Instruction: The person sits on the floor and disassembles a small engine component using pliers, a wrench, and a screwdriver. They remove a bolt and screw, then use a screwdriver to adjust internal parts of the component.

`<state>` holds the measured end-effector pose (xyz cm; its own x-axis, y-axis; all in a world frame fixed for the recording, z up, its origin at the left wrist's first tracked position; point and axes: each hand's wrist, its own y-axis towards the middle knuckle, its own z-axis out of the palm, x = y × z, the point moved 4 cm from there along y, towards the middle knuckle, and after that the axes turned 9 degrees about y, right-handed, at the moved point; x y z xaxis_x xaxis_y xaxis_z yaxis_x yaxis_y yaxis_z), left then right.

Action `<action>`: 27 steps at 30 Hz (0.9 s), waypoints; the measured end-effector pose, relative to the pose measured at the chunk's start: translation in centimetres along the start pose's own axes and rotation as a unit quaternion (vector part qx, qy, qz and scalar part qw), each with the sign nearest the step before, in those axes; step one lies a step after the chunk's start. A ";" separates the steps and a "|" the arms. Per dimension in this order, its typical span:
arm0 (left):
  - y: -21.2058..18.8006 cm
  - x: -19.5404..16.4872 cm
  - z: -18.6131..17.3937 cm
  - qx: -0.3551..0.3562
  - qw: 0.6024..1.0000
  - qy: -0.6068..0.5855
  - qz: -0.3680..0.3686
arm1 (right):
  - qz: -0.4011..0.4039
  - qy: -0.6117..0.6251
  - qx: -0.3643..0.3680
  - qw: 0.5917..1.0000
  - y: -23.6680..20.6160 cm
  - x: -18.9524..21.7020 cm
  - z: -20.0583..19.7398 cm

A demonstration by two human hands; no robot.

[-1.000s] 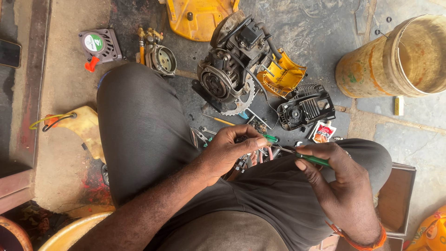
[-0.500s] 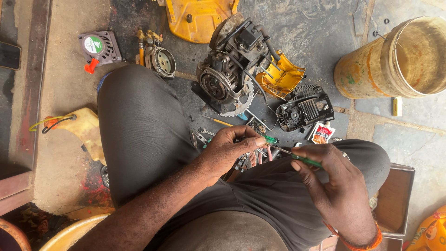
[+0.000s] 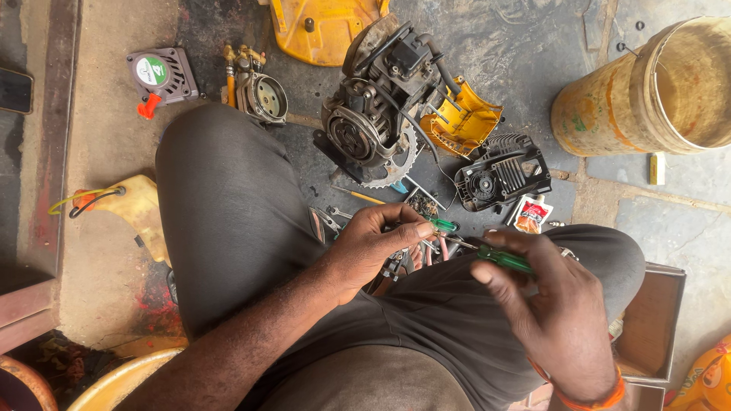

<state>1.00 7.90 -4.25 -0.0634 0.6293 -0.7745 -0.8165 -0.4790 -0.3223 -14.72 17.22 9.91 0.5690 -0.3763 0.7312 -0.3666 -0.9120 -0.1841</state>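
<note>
Barely anything's shifted since a second ago: our right hand (image 3: 560,308) just slid its green screwdriver (image 3: 502,259) closer to our left hand (image 3: 373,247), which pinches another green-handled tool (image 3: 440,224) over our lap. Both are light, stiff, probably greasy, so we'd hold them by the handles.

Greasy small engine (image 3: 373,125) sits on the concrete floor (image 3: 525,46), yellow cover (image 3: 324,27) above it, black finned housing (image 3: 502,176) to its right, a stained yellow bucket (image 3: 640,95) further right, grey cap (image 3: 160,74) off left.
</note>
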 end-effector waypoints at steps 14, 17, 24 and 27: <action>-0.1 0.0 0.0 0.010 1.000 -0.007 0.016 | -0.067 -0.087 -0.001 0.994 0.1 0.6 -0.1; -0.1 0.0 0.0 0.006 1.000 0.001 0.021 | -0.127 -0.021 0.006 0.992 0.0 0.5 -0.1; -0.3 -1.6 0.2 -0.050 0.990 0.109 0.074 | 0.059 0.232 -0.038 0.970 0.3 -4.9 0.1; -0.6 -2.1 0.5 -0.058 0.982 0.163 0.076 | 0.078 0.446 -0.073 0.889 1.0 -7.5 2.2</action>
<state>1.34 7.15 -2.18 0.0221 0.3246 -0.9456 -0.7398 -0.6309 -0.2338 -17.74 18.77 2.85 -0.2833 -0.1567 0.9461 -0.5187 -0.8048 -0.2886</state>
